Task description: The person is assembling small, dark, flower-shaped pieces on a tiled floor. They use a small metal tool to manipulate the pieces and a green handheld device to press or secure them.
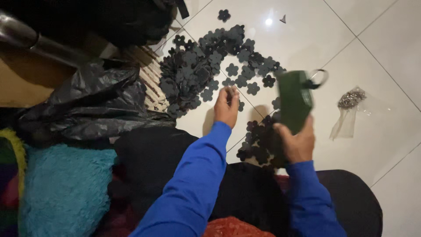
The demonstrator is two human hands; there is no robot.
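Left hand (226, 106) pinches one flower cutout (228, 91) at its fingertips just below the pile (210, 61), right hand (298, 140) grips the green tool (294, 100), so I'd keep that pinch light.

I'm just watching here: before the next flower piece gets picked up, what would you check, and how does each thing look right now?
1. Right hand grips the dark green tool firmly: ok.
2. Left hand has a flower piece between its fingertips: cannot tell, too dark.
3. Big pile of dark flower cutouts lies within reach on the white tiled floor: ok.
4. Smaller pile sits apart from the big one: ok.
5. Clear bag of small metal bits lies clear of both hands: ok.
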